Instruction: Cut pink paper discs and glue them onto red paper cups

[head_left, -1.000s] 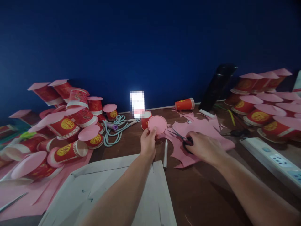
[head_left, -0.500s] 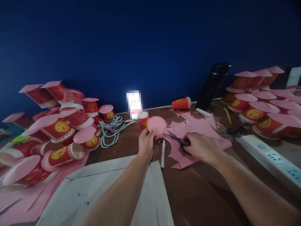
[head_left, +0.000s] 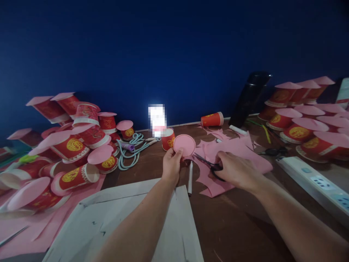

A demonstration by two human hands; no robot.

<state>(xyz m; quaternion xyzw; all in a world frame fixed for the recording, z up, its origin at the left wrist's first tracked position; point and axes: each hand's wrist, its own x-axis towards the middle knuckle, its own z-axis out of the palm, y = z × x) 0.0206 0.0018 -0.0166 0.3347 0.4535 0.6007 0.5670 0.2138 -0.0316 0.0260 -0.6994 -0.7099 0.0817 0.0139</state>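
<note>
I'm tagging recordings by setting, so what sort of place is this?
Likely a craft workspace, though home or workshop is unclear: red cups topped with pink discs crowd both sides, cut pink paper lies on the table, and the right hand holds scissors.

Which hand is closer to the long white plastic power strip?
The right hand. Holding black-handled metal scissors, it is left of the power strip. The left hand, pinching a round pink paper disc, is farther left, beyond the scissors.
</note>
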